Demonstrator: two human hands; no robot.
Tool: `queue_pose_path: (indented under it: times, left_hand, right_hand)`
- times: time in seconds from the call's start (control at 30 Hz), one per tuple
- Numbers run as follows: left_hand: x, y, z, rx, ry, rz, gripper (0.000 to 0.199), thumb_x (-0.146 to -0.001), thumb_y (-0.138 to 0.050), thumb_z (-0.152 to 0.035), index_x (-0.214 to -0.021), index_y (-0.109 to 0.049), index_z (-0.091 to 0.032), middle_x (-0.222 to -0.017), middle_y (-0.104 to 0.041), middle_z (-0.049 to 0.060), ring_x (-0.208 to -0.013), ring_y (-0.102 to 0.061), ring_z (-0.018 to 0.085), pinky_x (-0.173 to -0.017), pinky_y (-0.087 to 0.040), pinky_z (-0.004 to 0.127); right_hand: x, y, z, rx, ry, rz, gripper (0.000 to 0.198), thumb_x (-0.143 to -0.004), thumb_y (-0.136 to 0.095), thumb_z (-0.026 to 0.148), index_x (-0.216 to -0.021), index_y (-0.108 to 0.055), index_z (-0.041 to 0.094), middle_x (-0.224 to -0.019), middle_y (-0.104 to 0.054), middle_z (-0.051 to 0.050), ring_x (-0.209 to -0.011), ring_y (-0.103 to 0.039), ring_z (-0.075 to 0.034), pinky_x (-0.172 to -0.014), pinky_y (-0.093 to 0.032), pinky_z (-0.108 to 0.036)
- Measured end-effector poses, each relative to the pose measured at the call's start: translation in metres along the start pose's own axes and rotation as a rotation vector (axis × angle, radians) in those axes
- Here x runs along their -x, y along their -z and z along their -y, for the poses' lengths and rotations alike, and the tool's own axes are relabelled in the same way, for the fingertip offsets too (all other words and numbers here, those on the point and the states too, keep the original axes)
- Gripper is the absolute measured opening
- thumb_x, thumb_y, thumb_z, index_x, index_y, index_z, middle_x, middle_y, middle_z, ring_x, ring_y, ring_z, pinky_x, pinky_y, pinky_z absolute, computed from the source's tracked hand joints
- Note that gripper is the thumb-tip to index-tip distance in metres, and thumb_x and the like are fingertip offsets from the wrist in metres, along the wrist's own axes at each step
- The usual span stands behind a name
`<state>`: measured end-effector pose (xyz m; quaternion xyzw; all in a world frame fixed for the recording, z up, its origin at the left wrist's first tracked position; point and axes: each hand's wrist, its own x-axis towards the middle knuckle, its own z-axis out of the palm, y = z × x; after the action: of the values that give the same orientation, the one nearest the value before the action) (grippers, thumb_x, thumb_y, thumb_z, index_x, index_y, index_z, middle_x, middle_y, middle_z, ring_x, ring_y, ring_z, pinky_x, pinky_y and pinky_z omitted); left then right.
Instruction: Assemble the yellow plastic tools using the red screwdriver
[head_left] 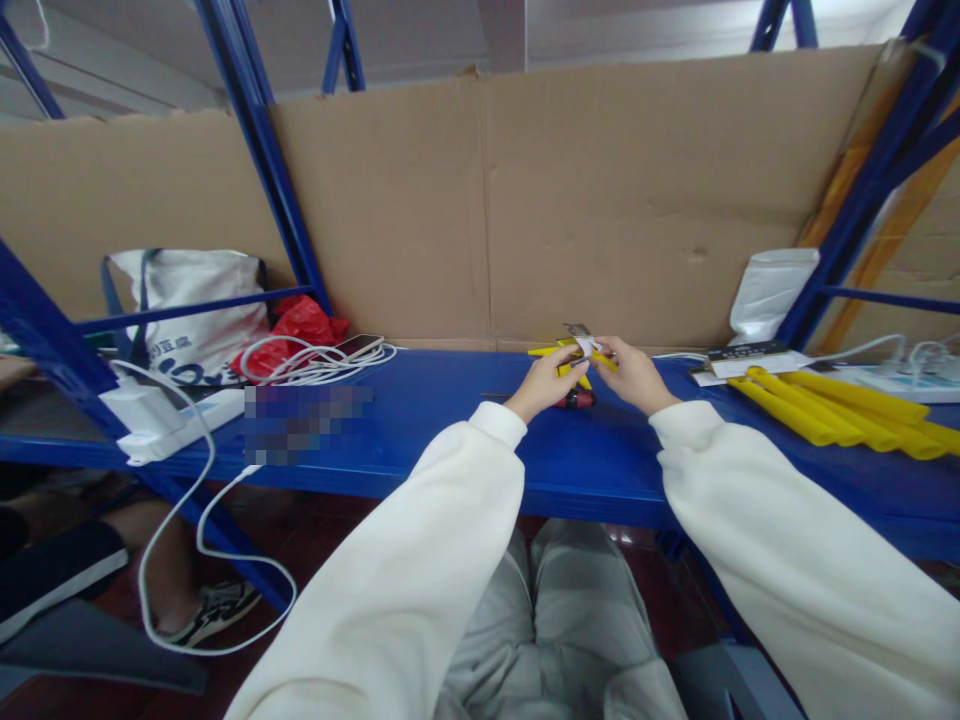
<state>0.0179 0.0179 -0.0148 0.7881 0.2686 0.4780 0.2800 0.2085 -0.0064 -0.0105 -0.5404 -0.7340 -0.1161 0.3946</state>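
Both hands meet over the blue tabletop around a small piece with a white middle (587, 345) and yellow strips; its exact kind cannot be made out. My left hand (544, 385) has its fingers closed on its left side. From the right, my right hand (636, 374) pinches the same piece near a yellow strip (604, 361). A dark printed card or tag (576, 329) sticks up behind the fingers. Beneath the left hand lies what looks like a screwdriver with a red and black handle (577, 399), its thin shaft pointing left and partly covered by the hand.
Several yellow tubes or strips (832, 410) lie on the right beside printed cards (757, 360) and a power strip (900, 380). At left are a coiled white cable (322, 365), a charger (142, 405) and a cloth bag (195, 310). Cardboard (585, 200) walls the back.
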Motion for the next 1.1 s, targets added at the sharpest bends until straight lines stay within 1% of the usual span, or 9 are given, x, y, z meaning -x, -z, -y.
queue_pose_path:
  times: [0.13,0.27,0.37,0.47,0.6,0.8,0.87,0.97,1.1]
  left_hand:
    - [-0.004,-0.003,0.008,0.201,0.011,0.004,0.030,-0.093,-0.075,-0.029,-0.121,-0.077,-0.019,-0.128,-0.079,0.013,-0.121,-0.074,0.027,-0.115,-0.051,0.044]
    - [-0.006,-0.005,0.009,0.312,0.110,-0.060,0.022,-0.092,-0.076,-0.028,-0.111,-0.076,-0.018,-0.115,-0.081,0.012,-0.109,-0.076,0.026,-0.105,-0.055,0.041]
    - [-0.008,-0.005,0.008,0.321,0.163,-0.144,0.018,-0.088,-0.074,-0.019,-0.106,-0.076,-0.017,-0.109,-0.082,0.010,-0.104,-0.076,0.025,-0.101,-0.057,0.039]
    - [-0.008,-0.003,0.006,0.320,0.179,-0.204,0.020,-0.083,-0.071,-0.010,-0.101,-0.075,-0.017,-0.104,-0.082,0.008,-0.104,-0.075,0.025,-0.101,-0.056,0.039]
    - [-0.007,0.000,-0.001,0.370,0.215,-0.272,0.020,-0.079,-0.065,-0.004,-0.092,-0.074,-0.017,-0.100,-0.081,0.007,-0.107,-0.073,0.025,-0.103,-0.054,0.039]
    - [-0.004,0.004,-0.015,0.414,0.322,-0.371,0.016,-0.077,-0.061,-0.004,-0.077,-0.070,-0.018,-0.082,-0.075,0.003,-0.098,-0.070,0.023,-0.096,-0.053,0.034]
    - [-0.004,0.005,-0.017,0.439,0.344,-0.405,0.017,-0.076,-0.060,-0.003,-0.075,-0.069,-0.018,-0.080,-0.074,0.002,-0.095,-0.069,0.022,-0.092,-0.053,0.032]
    - [-0.004,0.006,-0.016,0.512,0.385,-0.463,0.015,-0.078,-0.060,-0.005,-0.073,-0.066,-0.018,-0.074,-0.071,0.001,-0.085,-0.068,0.019,-0.084,-0.053,0.028]
    - [-0.006,0.009,-0.014,0.657,0.452,-0.575,0.008,-0.082,-0.064,-0.015,-0.075,-0.063,-0.019,-0.068,-0.065,-0.002,-0.070,-0.066,0.015,-0.070,-0.052,0.024]
  right_hand:
    - [0.000,-0.005,-0.005,0.042,0.153,-0.039,0.039,-0.095,-0.059,0.031,-0.132,-0.068,0.019,-0.118,-0.080,-0.015,-0.105,-0.077,-0.032,-0.089,-0.062,-0.043]
    - [0.001,-0.007,-0.002,0.089,0.194,-0.012,0.038,-0.098,-0.057,0.033,-0.131,-0.069,0.018,-0.123,-0.078,-0.018,-0.109,-0.076,-0.034,-0.090,-0.061,-0.045]
    - [0.001,-0.009,-0.001,0.018,0.194,-0.010,0.039,-0.096,-0.060,0.035,-0.131,-0.070,0.020,-0.120,-0.079,-0.017,-0.104,-0.076,-0.034,-0.088,-0.061,-0.044]
    - [0.000,-0.011,-0.001,-0.146,0.105,-0.011,0.045,-0.091,-0.068,0.037,-0.132,-0.068,0.020,-0.111,-0.079,-0.014,-0.090,-0.076,-0.029,-0.083,-0.060,-0.042]
    - [-0.003,-0.013,-0.003,-0.467,-0.103,-0.034,0.052,-0.087,-0.073,0.041,-0.133,-0.064,0.018,-0.092,-0.078,-0.008,-0.075,-0.072,-0.024,-0.074,-0.060,-0.038]
    - [-0.005,-0.005,0.000,-0.742,-0.461,0.067,0.037,-0.085,-0.080,0.040,-0.113,-0.069,0.019,-0.060,-0.065,0.001,-0.055,-0.060,-0.017,-0.053,-0.049,-0.028]
    - [-0.005,0.000,0.003,-0.756,-0.492,0.104,0.029,-0.083,-0.082,0.041,-0.098,-0.071,0.019,-0.059,-0.064,0.001,-0.052,-0.056,-0.015,-0.050,-0.044,-0.026]
    - [-0.003,0.008,0.009,-0.796,-0.489,0.198,0.032,-0.076,-0.086,0.047,-0.080,-0.070,0.020,-0.061,-0.066,-0.001,-0.051,-0.054,-0.013,-0.048,-0.042,-0.026]
    - [-0.002,0.013,0.016,-0.958,-0.469,0.245,0.046,-0.061,-0.092,0.058,-0.077,-0.068,0.022,-0.058,-0.063,0.000,-0.053,-0.056,-0.015,-0.049,-0.042,-0.027]
